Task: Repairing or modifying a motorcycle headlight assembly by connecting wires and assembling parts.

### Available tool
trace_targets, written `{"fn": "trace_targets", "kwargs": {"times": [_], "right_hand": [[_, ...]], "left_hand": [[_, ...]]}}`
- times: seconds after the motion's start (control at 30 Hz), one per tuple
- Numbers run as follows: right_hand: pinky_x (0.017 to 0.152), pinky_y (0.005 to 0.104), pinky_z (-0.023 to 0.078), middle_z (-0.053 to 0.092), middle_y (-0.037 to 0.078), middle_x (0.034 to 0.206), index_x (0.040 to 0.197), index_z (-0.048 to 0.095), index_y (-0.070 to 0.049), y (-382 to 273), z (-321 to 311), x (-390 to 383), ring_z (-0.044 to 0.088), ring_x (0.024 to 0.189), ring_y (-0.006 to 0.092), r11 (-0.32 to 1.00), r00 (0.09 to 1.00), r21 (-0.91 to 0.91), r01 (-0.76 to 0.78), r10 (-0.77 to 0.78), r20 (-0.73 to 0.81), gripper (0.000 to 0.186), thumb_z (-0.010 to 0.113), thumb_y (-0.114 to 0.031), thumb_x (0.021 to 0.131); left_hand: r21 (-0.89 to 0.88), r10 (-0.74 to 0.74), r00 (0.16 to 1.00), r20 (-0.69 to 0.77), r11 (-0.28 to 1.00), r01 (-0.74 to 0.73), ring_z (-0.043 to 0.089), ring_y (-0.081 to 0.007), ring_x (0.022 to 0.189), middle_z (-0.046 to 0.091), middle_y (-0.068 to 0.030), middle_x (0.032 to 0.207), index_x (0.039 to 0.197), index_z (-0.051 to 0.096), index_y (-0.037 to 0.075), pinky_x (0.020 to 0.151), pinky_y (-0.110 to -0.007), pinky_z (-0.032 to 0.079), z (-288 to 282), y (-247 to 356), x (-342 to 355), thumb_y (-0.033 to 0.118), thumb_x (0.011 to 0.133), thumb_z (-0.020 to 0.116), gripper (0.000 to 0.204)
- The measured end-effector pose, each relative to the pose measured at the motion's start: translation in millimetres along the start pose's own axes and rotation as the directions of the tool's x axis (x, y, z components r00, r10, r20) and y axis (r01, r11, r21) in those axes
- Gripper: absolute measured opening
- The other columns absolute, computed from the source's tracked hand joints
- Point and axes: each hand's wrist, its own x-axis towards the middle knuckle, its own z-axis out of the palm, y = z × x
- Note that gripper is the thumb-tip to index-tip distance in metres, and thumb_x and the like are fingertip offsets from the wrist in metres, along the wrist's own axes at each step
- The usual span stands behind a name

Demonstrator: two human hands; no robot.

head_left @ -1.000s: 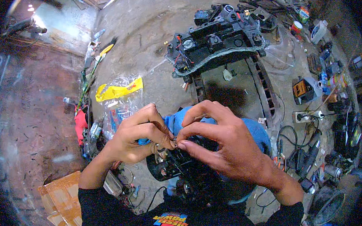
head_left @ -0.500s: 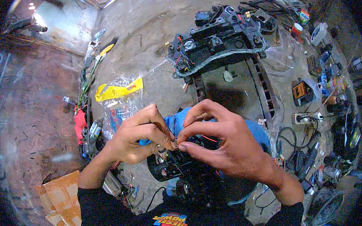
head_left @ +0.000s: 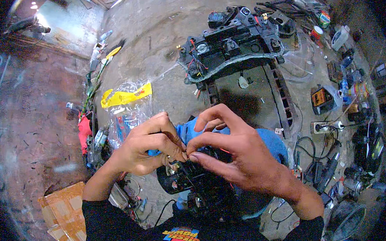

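My left hand [head_left: 151,146] and my right hand [head_left: 240,155] meet over a black part [head_left: 175,179] with metal fittings, which rests on blue cloth [head_left: 272,144] in my lap. The fingertips of both hands are pinched close together on something too small to name. The right middle finger arches above the index finger. Both hands cover much of the black part.
A large black housing with wires [head_left: 234,47] lies ahead on rails. A yellow strip in clear plastic [head_left: 123,97] lies left of it. Containers, cables, a power strip [head_left: 322,126] and tools line the right. Flattened cardboard [head_left: 61,210] lies at lower left.
My right middle finger is lifted slightly higher and my right thumb and index finger have shifted a little. Both hands stay at the same spot on the part.
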Motion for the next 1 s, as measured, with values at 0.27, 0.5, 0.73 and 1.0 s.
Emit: {"fn": "trace_targets", "kwargs": {"times": [0.27,0.5,0.73,1.0], "right_hand": [[0.089,0.0437,0.051,0.060,0.010,0.111,0.097,0.073,-0.009,-1,0,-1,0.063,0.101,0.0306,1.000,1.000,-0.026,0.004,-0.005,-0.025,0.016,0.079,-0.019,0.086],[0.089,0.0439,0.051,0.061,0.011,0.103,0.094,0.073,-0.008,-1,-4,2,0.063,0.101,0.0317,0.993,0.998,0.097,-0.065,0.064,0.017,0.015,0.080,-0.018,0.085],[0.090,0.0451,0.048,0.059,0.012,0.105,0.097,0.071,-0.007,-4,-2,-1,0.060,0.104,0.0335,0.998,0.998,0.015,-0.062,0.062,0.023,0.016,0.077,-0.018,0.088],[0.092,0.0439,0.046,0.058,0.012,0.108,0.100,0.069,-0.007,-8,-7,-8,0.059,0.106,0.0321,0.997,0.994,-0.017,-0.070,0.071,0.078,0.016,0.075,-0.018,0.090]], "left_hand": [[-0.007,-0.012,1.000,-0.002,1.000,0.012,0.063,-0.0237,0.089,0.068,-0.0043,0.096,0.097,0.076,0.012,0.078,-0.036,0.048,-1,1,1,0.002,0.076,0.080,0.023],[-0.003,-0.011,1.000,0.013,1.000,0.011,0.063,-0.0242,0.089,0.067,-0.0047,0.096,0.097,0.076,0.012,0.077,-0.036,0.048,-1,1,1,0.003,0.076,0.079,0.023],[0.016,-0.004,1.000,0.020,1.000,0.004,0.063,-0.0253,0.090,0.066,-0.0065,0.098,0.098,0.076,0.011,0.078,-0.036,0.049,-2,3,3,0.004,0.078,0.079,0.022],[0.018,-0.110,0.989,0.094,0.994,0.109,0.060,-0.0297,0.101,0.062,-0.0088,0.108,0.108,0.067,0.011,0.090,-0.041,0.046,1,16,6,0.017,0.083,0.081,0.029]]}}
